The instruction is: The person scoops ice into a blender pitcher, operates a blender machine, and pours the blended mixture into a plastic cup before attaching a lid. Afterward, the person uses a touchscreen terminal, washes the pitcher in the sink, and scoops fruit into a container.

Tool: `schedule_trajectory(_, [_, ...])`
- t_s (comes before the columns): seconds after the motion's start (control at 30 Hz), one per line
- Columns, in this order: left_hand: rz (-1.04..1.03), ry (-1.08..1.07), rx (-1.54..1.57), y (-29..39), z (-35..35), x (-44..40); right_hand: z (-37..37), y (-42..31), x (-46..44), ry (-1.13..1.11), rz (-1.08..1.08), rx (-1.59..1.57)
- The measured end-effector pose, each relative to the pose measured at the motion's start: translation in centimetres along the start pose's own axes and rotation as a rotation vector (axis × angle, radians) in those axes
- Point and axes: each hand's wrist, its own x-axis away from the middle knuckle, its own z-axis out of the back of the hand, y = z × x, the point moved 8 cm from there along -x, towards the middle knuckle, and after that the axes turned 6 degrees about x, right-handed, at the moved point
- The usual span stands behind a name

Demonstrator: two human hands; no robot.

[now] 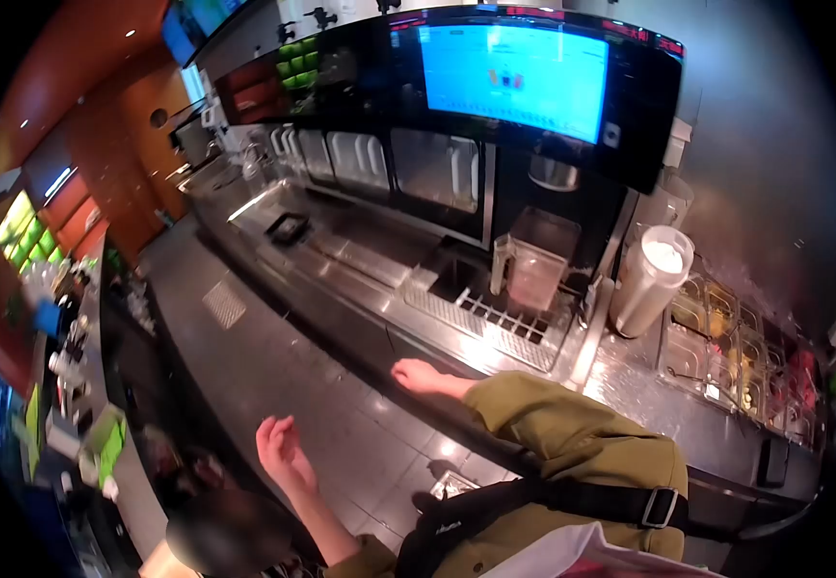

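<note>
The left hand (285,451) is above the floor (326,405), half open and empty. The right hand (424,376) is near the worktop (355,297), fingers curled; I cannot tell its grip. A pitcher (533,270) stands at the grate (503,319).

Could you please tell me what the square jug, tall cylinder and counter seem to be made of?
The square jug looks like clear, glossy plastic: its walls are see-through, though glass is possible. The tall cylinder appears to be satin metal, from its soft silvery sheen. The counter is probably polished stainless steel, judging by its grey surface and bright reflections.
</note>
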Motion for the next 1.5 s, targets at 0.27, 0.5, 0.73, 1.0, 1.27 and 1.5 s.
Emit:
schedule_trajectory(0.27, [-0.161,0.162,-0.3,10.1,2.7,-33.2,-0.6,-4.9,-36.6,0.352,-0.264,-0.366])
schedule_trajectory(0.5, [-0.197,0.638,-0.439,4.8,15.2,-51.6,-4.3,-1.1,-50.0,0.083,0.097,0.177])
schedule_trajectory(0.73, [-0.088,0.603,-0.461,-6.1,14.6,-65.3,-6.6,3.7,-51.1,-0.179,-0.069,0.252])
schedule_trajectory(1.0, [-0.067,-0.107,-0.991,-17.3,5.2,-77.8,-1.6,13.5,-54.4,0.058,-0.51,0.558])
schedule_trajectory(1.27, [-0.318,-0.401,-1.463,-22.7,2.2,-80.7,-15.7,5.1,-70.3,-0.515,-0.841,-0.219])
schedule_trajectory(1.5, [-0.076,-0.662,-1.565,-22.6,2.3,-81.9,-14.9,8.2,-68.7,-0.653,-0.727,0.069])
